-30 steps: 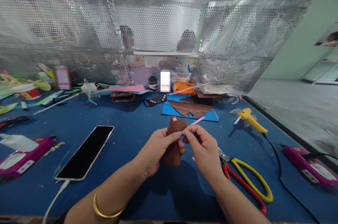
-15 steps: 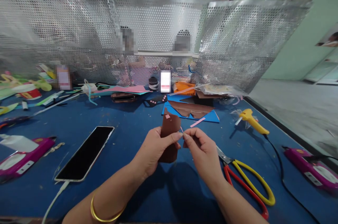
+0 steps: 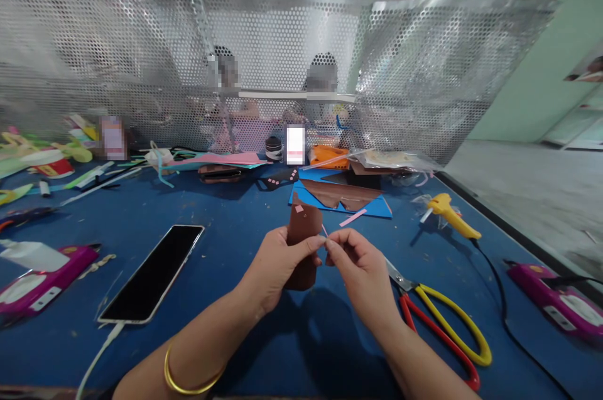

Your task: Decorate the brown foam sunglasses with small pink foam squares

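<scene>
Brown cutout (image 3: 306, 224) pinched in left hand (image 3: 279, 265), partly covered, right hand (image 3: 360, 265) pinching a barely visible pink sliver (image 3: 324, 231), scissors (image 3: 403, 284) toward the surface's (image 3: 235, 208) near edge, blade tips hidden.

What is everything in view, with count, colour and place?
Held brown piece: one, brown, centre
Loose pink strip: one, pink, centre right
Scissors: one, red and yellow handles, lower right
Glue gun: one, yellow, right
Purple devices: two, purple, left and right
Lying phone: one, black screen, left
Blue sheet: one, blue, back centre
Table: one, blue, underneath
Perforated screen: one, silver, behind table
Smaller clutter: uncounted, mixed colours, mostly far edge
People: two, blurred, behind screen
Bangle: one, gold, lower left
Left hand: one, bare, centre
Right hand: one, bare, centre
</scene>
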The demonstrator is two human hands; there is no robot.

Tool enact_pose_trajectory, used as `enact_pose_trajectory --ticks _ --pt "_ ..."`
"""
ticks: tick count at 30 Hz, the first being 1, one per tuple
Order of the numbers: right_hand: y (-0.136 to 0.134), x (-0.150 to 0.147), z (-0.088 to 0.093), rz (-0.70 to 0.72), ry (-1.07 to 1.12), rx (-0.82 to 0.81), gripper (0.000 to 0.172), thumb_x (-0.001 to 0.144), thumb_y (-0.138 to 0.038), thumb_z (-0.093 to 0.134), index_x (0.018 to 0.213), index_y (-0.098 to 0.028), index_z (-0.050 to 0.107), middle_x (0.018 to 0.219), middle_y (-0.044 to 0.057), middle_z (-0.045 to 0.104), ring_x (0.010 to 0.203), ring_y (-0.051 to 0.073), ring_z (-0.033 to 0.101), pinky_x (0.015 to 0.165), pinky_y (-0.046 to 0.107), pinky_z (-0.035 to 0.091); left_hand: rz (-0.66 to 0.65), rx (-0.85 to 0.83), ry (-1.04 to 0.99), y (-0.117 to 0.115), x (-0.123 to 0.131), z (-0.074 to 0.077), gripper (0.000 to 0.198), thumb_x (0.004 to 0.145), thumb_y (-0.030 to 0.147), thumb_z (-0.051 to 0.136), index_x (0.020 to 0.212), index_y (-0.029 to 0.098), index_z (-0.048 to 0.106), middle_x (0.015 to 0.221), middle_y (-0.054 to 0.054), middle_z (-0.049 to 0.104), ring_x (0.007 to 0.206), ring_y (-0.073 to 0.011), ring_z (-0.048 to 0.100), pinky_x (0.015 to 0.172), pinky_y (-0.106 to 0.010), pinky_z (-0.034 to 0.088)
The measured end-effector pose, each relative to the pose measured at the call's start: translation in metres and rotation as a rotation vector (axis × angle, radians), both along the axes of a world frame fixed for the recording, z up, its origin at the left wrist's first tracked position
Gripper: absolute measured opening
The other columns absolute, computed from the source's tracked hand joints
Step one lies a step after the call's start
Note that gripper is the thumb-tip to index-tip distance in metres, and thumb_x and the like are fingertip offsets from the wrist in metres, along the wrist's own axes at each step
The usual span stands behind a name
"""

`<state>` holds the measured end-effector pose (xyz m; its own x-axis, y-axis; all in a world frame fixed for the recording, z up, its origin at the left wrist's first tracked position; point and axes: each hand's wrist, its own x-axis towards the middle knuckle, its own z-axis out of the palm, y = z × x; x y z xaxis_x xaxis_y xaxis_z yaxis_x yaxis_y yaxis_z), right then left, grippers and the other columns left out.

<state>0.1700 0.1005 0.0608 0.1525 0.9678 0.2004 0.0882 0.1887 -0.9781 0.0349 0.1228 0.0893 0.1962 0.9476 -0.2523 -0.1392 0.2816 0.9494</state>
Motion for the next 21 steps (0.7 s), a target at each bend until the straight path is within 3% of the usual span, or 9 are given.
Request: enact_pose_trajectory --ticks 13,21 --pt "0.001 0.001 -0.001 -0.004 0.16 -0.09 0.024 0.079 -0.041 0.066 0.07 -0.019 0.064 0.059 -0.003 0.057 0.058 0.011 0.051 0.059 0.023 0.042 -0.044 0.004 -0.017 0.003 -0.002 -0.011 0.022 0.072 0.034 0.075 0.07 0.014 0.066 0.057 -0.001 0.066 0.053 -0.011 0.054 0.055 -0.021 0.042" --pt "0.002 0.0 -0.003 -0.008 0.236 -0.083 0.024 0.077 -0.041 0.071 0.069 -0.019 0.065 0.058 -0.003 0.058 0.058 0.01 0.051 0.059 0.023 0.041 -0.044 0.007 -0.022 0.001 -0.001 -0.006 0.021 0.069 0.031 0.077 0.073 0.014 0.067 0.055 0.0 0.065 0.051 -0.0099 0.055 0.051 -0.019 0.041"
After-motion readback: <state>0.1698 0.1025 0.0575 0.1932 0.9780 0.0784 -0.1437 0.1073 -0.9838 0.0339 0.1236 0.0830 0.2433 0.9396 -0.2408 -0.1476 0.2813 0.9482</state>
